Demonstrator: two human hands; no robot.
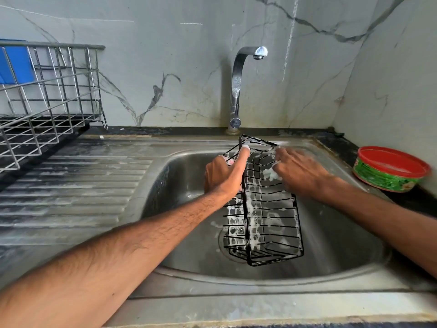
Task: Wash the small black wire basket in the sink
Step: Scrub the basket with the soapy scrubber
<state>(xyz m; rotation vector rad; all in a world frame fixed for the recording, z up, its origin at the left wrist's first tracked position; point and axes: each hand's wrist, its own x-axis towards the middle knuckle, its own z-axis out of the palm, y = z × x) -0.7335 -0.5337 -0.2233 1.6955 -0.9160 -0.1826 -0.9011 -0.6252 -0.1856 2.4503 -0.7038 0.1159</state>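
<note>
The steel sink point(165, 275) holds the black wire basket point(269, 216), on end over the drain and streaked with foam. The left hand point(222, 176) has its grip clamped on the upper edge. The right hand point(298, 171), blurred, rubs the top wires, and I cannot tell its grip. This looks like the soaping step; next comes rinsing under the tap point(238, 79), which isn't running.

- Wire basket point(267, 209): black, flecked with white foam along the wires.
- Sink point(179, 275): dull grey steel, streaked with whitish residue.
- Drainboard point(71, 185): grey, marked by parallel ribs.
- Tap point(236, 84): polished silver.
- Wall point(165, 43): pale grey-green marble, crossed by dark grey veins.
- Dish rack point(47, 91): silver wire, laid out in a grid.
- Flat object point(16, 65) behind the rack: bright blue.
- Round tub point(390, 169): red on top, wrapped in a green printed label.
- Countertop point(142, 130): black.
</note>
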